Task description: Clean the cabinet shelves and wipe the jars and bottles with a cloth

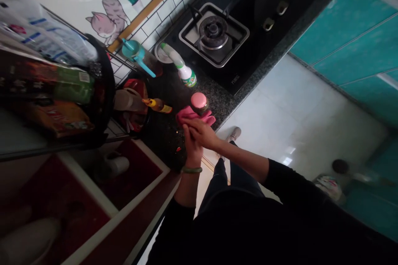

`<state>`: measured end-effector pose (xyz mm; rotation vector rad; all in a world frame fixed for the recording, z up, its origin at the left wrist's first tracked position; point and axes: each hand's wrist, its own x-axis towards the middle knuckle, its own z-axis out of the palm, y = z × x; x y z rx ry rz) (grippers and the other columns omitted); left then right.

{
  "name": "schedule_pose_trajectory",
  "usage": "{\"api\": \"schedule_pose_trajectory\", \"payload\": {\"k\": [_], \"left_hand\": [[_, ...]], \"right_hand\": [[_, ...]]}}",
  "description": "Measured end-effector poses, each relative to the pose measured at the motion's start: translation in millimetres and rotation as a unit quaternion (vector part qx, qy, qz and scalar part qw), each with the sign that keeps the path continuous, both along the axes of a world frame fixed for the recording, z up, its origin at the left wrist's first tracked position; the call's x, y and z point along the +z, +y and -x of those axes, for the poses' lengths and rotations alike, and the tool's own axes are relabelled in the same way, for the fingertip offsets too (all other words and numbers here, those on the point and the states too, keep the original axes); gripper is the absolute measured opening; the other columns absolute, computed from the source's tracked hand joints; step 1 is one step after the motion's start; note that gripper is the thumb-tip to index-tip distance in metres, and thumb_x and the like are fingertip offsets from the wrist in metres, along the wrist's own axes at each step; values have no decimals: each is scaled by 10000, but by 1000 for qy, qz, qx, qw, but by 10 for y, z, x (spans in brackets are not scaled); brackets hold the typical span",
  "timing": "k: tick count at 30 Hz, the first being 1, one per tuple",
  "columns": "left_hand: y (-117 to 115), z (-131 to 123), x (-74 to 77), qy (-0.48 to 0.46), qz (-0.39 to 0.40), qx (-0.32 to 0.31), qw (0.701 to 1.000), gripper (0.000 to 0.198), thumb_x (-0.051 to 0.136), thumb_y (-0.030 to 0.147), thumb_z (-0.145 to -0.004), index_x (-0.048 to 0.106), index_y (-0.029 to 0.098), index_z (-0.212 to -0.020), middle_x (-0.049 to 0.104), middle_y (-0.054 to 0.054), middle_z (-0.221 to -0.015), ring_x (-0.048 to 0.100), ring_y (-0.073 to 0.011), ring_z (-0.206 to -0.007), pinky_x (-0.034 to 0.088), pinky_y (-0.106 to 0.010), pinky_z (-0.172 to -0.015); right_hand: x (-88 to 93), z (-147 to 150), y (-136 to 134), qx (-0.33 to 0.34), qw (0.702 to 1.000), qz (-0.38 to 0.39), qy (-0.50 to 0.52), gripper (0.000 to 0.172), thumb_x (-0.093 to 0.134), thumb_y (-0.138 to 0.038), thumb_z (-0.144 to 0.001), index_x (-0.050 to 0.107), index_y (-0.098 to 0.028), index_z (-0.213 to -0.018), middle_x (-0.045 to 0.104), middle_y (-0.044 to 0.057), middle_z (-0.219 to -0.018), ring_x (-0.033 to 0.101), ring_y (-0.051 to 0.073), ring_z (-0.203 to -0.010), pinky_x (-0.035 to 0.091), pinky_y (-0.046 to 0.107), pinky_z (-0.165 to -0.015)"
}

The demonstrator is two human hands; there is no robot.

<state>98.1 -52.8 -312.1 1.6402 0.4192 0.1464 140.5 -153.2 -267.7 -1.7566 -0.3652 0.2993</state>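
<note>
On the dark counter lies a bunched pink cloth (187, 112), against a jar with a pink lid (199, 100). My right hand (203, 133) is at the cloth's near edge, its fingers stretched out to the left and overlapping my left hand (193, 150). The left hand points up toward the cloth, and a green bangle (192, 170) circles its wrist. One straight digit of it shows; its other fingers are hidden behind the right hand. Whether either hand grips the cloth is not clear.
Beside the jar stand a spray bottle (187, 76), a yellow-capped bottle (159, 105) and a turquoise-lidded pitcher (137, 54). A gas burner (213, 33) is farther off. Small scraps (178, 149) dot the counter. At left are a red-bottomed sink (139, 155) and a loaded shelf (107, 91).
</note>
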Motion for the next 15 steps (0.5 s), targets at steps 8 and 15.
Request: {"api": "schedule_pose_trajectory", "payload": {"k": [8,15], "left_hand": [[315,-321,110,-19,7,63,998,651,368,679,-1039,677,217,-1377,729,-114,-1352,661,-306,-1321,536,-493,-1156],[50,-1136,314,-60,-428,-285,856,563,707,354,-924,655,248,-1474,532,-159,-1558,478,-401,-1449,383,-567,-1245]], "right_hand": [[-510,-158,-530,-200,979,15,44,531,693,-241,-884,619,-206,-1409,700,140,-1378,704,263,-1205,623,439,-1009],[-1213,-749,-392,-92,983,144,-61,876,830,-179,-691,508,-16,-1490,557,294,-1546,378,385,-1594,280,580,-1355]]}}
